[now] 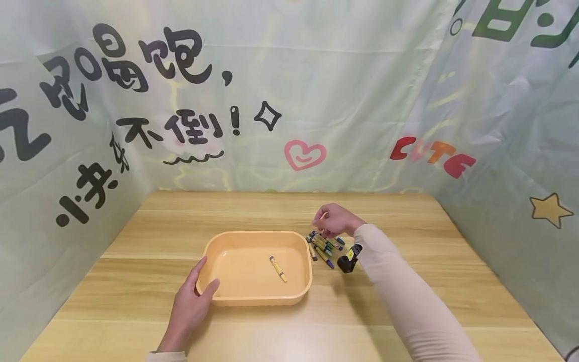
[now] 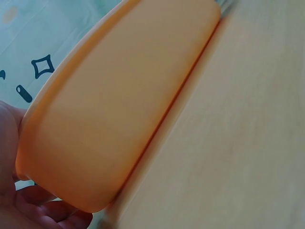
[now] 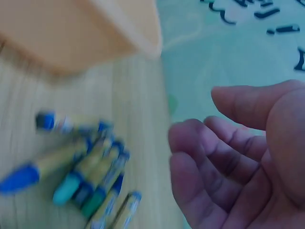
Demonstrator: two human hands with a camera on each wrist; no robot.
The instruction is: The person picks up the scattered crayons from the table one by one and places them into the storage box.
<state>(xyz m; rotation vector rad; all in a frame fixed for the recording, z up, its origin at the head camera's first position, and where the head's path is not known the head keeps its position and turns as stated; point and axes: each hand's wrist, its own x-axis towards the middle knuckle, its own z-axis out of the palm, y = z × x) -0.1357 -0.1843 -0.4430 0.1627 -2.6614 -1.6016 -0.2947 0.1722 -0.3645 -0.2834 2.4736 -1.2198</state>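
A light-orange plastic tray (image 1: 253, 300) stands on the table. My left hand (image 1: 192, 301) grips its left end, the thumb over the near-left rim. In the left wrist view, curled fingers (image 2: 52, 210) show by the tray's outer wall (image 2: 119, 90). One crayon (image 1: 278, 269) with a yellowish wrapper lies inside the tray. Right of the tray is a loose pile of several crayons (image 1: 322, 245), with blue, teal and green ends (image 3: 90, 171). Above the pile's far side hovers my right hand (image 1: 336, 219), empty, its fingers loosely bent and the thumb apart from them.
A black wrist camera (image 1: 350, 259) hangs under the right forearm, close to the crayon pile. The wooden table (image 1: 149, 251) reaches back to a printed cloth (image 1: 271, 80), which also encloses it on both sides.
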